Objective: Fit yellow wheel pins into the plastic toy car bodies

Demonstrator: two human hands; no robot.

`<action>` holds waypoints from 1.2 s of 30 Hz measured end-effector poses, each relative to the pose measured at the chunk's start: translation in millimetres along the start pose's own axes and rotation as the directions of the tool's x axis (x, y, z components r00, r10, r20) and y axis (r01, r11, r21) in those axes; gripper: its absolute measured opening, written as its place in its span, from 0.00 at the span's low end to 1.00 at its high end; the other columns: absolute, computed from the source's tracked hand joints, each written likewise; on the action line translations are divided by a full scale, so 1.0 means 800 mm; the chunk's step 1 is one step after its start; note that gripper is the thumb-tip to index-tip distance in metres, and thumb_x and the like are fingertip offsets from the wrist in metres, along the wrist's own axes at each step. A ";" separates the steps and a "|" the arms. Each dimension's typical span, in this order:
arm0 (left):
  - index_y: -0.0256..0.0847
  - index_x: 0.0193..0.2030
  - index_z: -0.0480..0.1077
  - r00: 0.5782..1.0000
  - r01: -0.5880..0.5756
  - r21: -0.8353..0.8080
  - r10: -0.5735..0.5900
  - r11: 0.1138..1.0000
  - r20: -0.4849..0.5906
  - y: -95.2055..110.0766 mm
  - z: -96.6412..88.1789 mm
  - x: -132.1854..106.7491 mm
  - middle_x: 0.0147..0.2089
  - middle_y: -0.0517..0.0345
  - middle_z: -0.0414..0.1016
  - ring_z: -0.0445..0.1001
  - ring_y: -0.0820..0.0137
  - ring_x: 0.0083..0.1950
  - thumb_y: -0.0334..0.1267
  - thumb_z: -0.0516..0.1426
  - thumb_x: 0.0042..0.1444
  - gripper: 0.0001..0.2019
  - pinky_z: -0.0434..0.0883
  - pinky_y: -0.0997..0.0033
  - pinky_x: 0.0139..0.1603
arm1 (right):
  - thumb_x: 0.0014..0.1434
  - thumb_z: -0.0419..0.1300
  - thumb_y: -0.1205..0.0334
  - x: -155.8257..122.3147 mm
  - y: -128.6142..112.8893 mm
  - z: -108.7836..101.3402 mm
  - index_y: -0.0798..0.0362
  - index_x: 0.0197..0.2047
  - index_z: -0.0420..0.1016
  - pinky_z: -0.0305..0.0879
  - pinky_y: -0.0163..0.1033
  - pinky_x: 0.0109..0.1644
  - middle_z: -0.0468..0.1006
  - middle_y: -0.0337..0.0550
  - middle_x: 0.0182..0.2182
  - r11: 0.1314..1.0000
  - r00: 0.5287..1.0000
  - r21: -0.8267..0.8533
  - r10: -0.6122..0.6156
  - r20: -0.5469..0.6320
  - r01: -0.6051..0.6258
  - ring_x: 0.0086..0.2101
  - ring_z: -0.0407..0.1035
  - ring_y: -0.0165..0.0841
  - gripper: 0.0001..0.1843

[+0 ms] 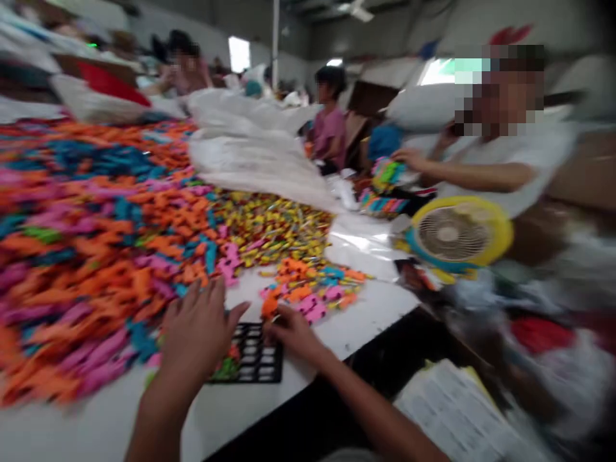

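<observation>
busy workshop, white counter (366, 321) heaped with colourful plastic pieces (96, 256). left hand (197, 333) lies flat, grip released, on the black tray (255, 359); right hand (289, 330) pinches an orange piece (269, 307) at centre frame. next it needs lining up with an empty slot.

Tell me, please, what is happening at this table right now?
A person sits at a white table heaped with small colourful plastic pieces. Their left hand rests flat over a black grid tray, while the right hand pinches an orange piece at the tray's edge. Some tray slots already hold coloured pieces. Across the table, another person handles a colourful bundle beside a small yellow fan. The picture is blurred.
</observation>
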State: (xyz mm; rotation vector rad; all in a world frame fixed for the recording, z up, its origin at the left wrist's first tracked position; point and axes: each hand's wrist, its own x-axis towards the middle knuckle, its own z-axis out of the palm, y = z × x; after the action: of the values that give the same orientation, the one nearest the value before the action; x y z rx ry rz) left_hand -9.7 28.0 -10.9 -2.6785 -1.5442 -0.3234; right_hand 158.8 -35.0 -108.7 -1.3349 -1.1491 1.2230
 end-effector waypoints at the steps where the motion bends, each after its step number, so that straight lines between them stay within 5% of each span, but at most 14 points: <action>1: 0.30 0.65 0.58 0.999 0.042 0.051 -0.044 0.998 0.031 -0.001 0.002 -0.006 0.63 0.37 0.66 0.55 0.46 0.68 0.52 0.46 0.63 0.30 0.59 0.42 0.61 | 0.54 0.63 0.54 0.005 0.005 -0.001 0.53 0.38 0.69 0.68 0.35 0.31 0.73 0.34 0.24 0.999 1.000 0.037 0.019 -0.014 -0.019 0.25 0.69 0.29 0.14; 5: 0.31 0.65 0.57 0.995 0.056 0.114 -0.065 0.992 0.071 0.010 0.005 -0.002 0.65 0.44 0.65 0.54 0.49 0.69 0.53 0.42 0.64 0.31 0.60 0.45 0.62 | 0.50 0.65 0.51 0.018 0.009 -0.009 0.52 0.38 0.68 0.70 0.37 0.32 0.75 0.35 0.23 0.978 0.990 0.192 0.053 0.131 -0.078 0.25 0.72 0.32 0.17; 14: 0.33 0.66 0.57 0.995 0.065 0.090 -0.072 0.994 0.071 0.012 -0.001 -0.002 0.64 0.46 0.66 0.55 0.52 0.69 0.51 0.37 0.66 0.30 0.60 0.48 0.63 | 0.46 0.67 0.57 0.027 0.026 0.026 0.52 0.35 0.72 0.66 0.32 0.26 0.76 0.34 0.27 0.956 0.931 0.255 0.041 0.364 -0.142 0.24 0.71 0.29 0.13; 23: 0.34 0.65 0.59 0.994 0.076 0.023 -0.077 0.997 0.075 0.012 -0.005 -0.002 0.64 0.46 0.66 0.55 0.51 0.69 0.51 0.37 0.66 0.30 0.60 0.47 0.64 | 0.53 0.56 0.70 0.030 0.019 0.017 0.52 0.34 0.74 0.66 0.32 0.30 0.75 0.34 0.26 0.988 0.880 -0.009 -0.133 0.456 0.154 0.26 0.70 0.29 0.07; 27: 0.34 0.66 0.57 0.991 0.081 0.016 -0.083 0.997 0.106 0.013 -0.007 -0.002 0.66 0.47 0.63 0.54 0.50 0.70 0.52 0.37 0.66 0.31 0.58 0.45 0.65 | 0.52 0.56 0.76 0.035 0.007 0.018 0.53 0.34 0.75 0.65 0.30 0.34 0.77 0.36 0.29 0.878 0.806 -0.254 -0.212 0.552 0.405 0.31 0.70 0.30 0.11; 31: 0.33 0.66 0.57 0.989 0.083 0.076 -0.091 0.994 0.113 0.015 -0.006 0.000 0.66 0.46 0.63 0.54 0.49 0.69 0.53 0.40 0.65 0.31 0.60 0.44 0.63 | 0.53 0.58 0.77 0.038 -0.007 0.018 0.53 0.39 0.75 0.65 0.29 0.34 0.78 0.36 0.32 0.793 0.745 -0.358 -0.173 0.644 0.494 0.30 0.71 0.28 0.13; 32: 0.33 0.66 0.57 0.989 0.087 0.092 -0.097 0.992 0.115 0.015 -0.006 0.001 0.66 0.46 0.63 0.55 0.49 0.69 0.53 0.40 0.65 0.31 0.60 0.44 0.63 | 0.55 0.58 0.76 0.038 -0.011 0.013 0.52 0.41 0.75 0.65 0.29 0.35 0.78 0.37 0.33 0.781 0.744 -0.366 -0.181 0.643 0.506 0.31 0.71 0.28 0.13; 34: 0.34 0.67 0.56 0.987 0.094 0.117 -0.107 0.989 0.117 0.016 -0.006 0.002 0.66 0.47 0.63 0.55 0.49 0.69 0.53 0.40 0.65 0.31 0.60 0.45 0.63 | 0.58 0.58 0.72 0.037 -0.017 -0.005 0.51 0.44 0.74 0.66 0.31 0.39 0.78 0.38 0.36 0.760 0.826 -0.436 -0.227 0.516 0.481 0.33 0.71 0.29 0.11; 36: 0.34 0.67 0.56 0.987 0.090 0.130 -0.106 0.987 0.123 0.016 -0.007 0.002 0.67 0.48 0.62 0.55 0.50 0.69 0.52 0.40 0.65 0.30 0.60 0.46 0.63 | 0.62 0.57 0.66 0.037 -0.023 -0.038 0.53 0.44 0.72 0.65 0.35 0.43 0.76 0.44 0.40 0.706 0.945 -0.629 -0.263 0.197 0.327 0.38 0.71 0.32 0.07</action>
State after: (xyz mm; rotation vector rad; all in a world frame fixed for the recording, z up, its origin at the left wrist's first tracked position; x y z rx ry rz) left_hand 1.0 21.9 -4.3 -2.5801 -1.6753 -0.0542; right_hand 189.7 -5.5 -91.7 -1.5136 -1.8982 0.6517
